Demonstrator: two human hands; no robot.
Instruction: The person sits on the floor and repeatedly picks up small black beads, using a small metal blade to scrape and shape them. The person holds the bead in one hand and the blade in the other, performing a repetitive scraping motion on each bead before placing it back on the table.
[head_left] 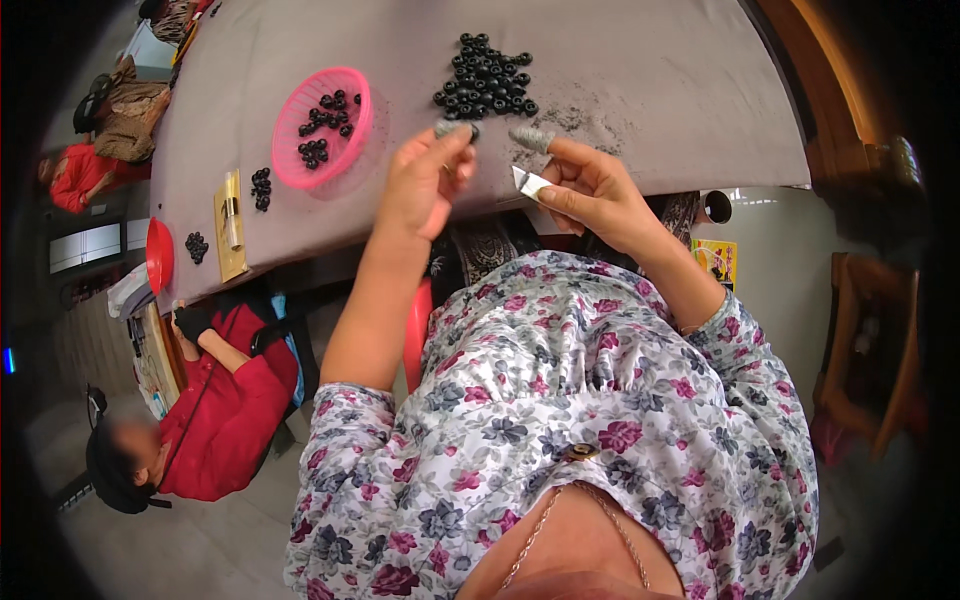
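Observation:
My left hand (424, 182) is closed in a pinch just over the table's near edge, a grey wrap on one fingertip. Between its thumb and finger a small part of a black bead (474, 131) shows; the rest is hidden. To its right, my right hand (592, 192) grips a small blade (527, 182) with a pale wrapped handle and a pointed tip turned toward the left hand. Its raised index finger wears a grey wrap too. Beyond both hands lies a pile of black round beads (485, 78), several with visible holes. Dark shavings (590, 128) are scattered right of the pile.
A pink plastic basket (281, 130) holding black beads stands left. Near it are loose beads (261, 188), a tan packet (226, 235) and a red bowl (158, 255). A person in red (235, 410) sits at the left. A wooden chair (868, 350) stands right.

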